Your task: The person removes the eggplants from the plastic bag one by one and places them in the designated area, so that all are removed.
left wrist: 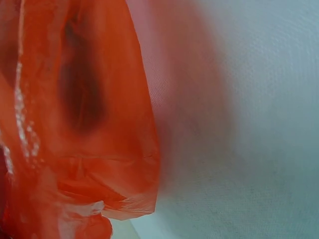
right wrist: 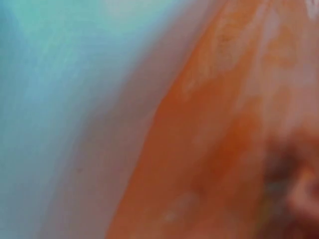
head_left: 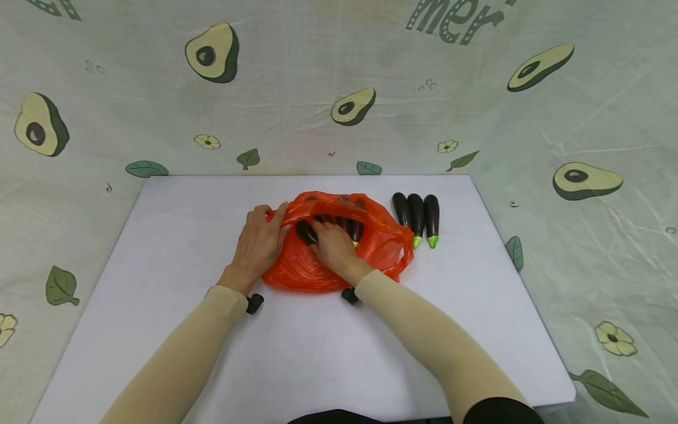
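In the head view, a red plastic bag [head_left: 302, 268] lies on the white table with its mouth toward the person. My left hand [head_left: 259, 241] grips the bag's rim at its left side. Reaching into the mouth, my right hand [head_left: 336, 250] has thumb and fingers about the end of a dark eggplant [head_left: 305, 232]; its fingertips are partly hidden. More eggplants [head_left: 356, 231] lie inside, behind that hand. In the left wrist view, a dark shape shows through the red bag [left wrist: 124, 149]. The right wrist view is blurred, with the orange-red bag [right wrist: 189, 164] across it.
Three eggplants [head_left: 416, 218] with green caps lie side by side just right of the bag. The white table [head_left: 175, 235] reaches back to a cloth [head_left: 296, 129] printed with avocados. Black wrist-camera pieces [head_left: 255, 303] sit at both wrists.
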Demonstrator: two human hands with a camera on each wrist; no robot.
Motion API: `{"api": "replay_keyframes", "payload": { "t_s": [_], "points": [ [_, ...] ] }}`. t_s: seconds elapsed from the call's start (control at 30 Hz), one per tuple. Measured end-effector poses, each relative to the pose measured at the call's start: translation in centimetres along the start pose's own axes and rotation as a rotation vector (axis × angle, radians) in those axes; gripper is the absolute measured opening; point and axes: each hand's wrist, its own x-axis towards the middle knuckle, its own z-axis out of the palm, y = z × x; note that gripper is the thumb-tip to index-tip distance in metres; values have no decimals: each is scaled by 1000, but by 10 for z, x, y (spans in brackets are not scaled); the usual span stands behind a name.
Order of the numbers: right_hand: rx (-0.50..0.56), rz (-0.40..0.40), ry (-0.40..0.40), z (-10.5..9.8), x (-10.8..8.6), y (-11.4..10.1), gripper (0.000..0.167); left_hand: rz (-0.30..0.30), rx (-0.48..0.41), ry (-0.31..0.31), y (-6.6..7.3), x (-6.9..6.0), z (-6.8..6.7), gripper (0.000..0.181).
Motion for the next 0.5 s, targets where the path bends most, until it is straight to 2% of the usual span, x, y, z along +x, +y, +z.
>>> {"api": "replay_keyframes", "payload": {
  "t_s": [0.3, 0.5],
  "points": [
    [25, -1, -56, -4, 0, -2, 74, -11, 7, -6, 0, 0, -2, 56],
    [160, 9, -33, -12, -8, 1, 74, -24, 2, -20, -1, -1, -3, 57]
  ]
}}
